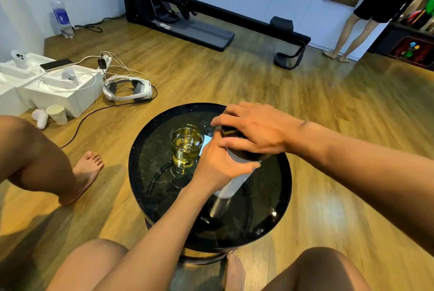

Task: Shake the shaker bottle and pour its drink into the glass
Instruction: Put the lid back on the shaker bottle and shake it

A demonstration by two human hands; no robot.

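Note:
A white shaker bottle (231,185) with a dark lid stands on the round black table (270,196). My left hand (218,166) is wrapped around its upper body. My right hand (256,130) lies over the dark lid, fingers curled on its edge, hiding most of it. Just left of the bottle stands a clear glass (186,147) holding yellow liquid, roughly two-thirds full. A pale card lies between the glass and my left hand, mostly hidden.
Another person's leg and bare foot (87,170) are close at the table's left. White boxes, a headset (128,88), cables and a paper cup (57,114) lie on the wooden floor at left. A person stands far right by an exercise machine (187,20).

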